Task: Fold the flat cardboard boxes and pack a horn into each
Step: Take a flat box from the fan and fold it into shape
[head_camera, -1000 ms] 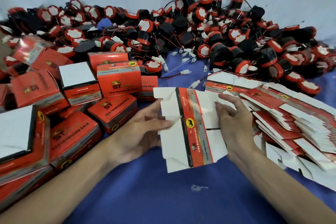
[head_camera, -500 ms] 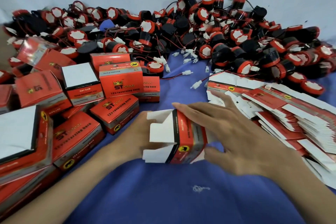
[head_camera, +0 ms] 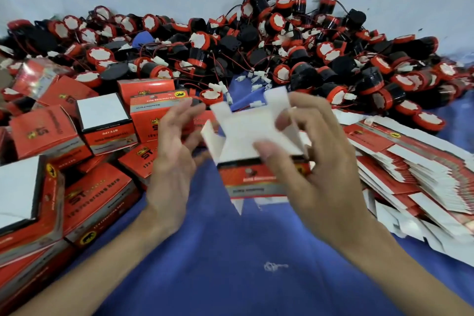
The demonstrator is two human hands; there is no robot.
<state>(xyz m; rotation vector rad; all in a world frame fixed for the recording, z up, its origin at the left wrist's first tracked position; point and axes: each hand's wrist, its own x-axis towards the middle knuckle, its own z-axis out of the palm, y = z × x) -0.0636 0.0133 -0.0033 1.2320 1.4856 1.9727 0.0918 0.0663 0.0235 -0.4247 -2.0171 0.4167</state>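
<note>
**Box squared up, end flaps yet to be tucked**

Head view: A half-folded box (head_camera: 256,182) is held above the blue cloth (head_camera: 230,264) in the middle of the scene. Its red printed side faces the camera and its white flaps (head_camera: 246,126) stand up and splay outward.

The step in hand looks to be closing one end. To do it well, the person should probably hold the sleeve square, fold the two small side flaps in first, then bring the large flap over and tuck its tab fully, so that the end will bear a horn's weight. Squeezing too hard would likely crease the thin card.

The right hand (head_camera: 320,174) grips the box, with the thumb (head_camera: 266,154) pressed on the white inner panel and the fingers curled round the right side. The left hand (head_camera: 171,169) is spread wide beside the box's left flap and holds nothing. Motion blur hides whether its fingertips touch the card.

The loose horns (head_camera: 256,46) lie heaped along the back wall, well apart from the hands. The flat boxes (head_camera: 410,174) are fanned in a stack to the right, and the closed boxes (head_camera: 107,123) are piled on the left.
</note>
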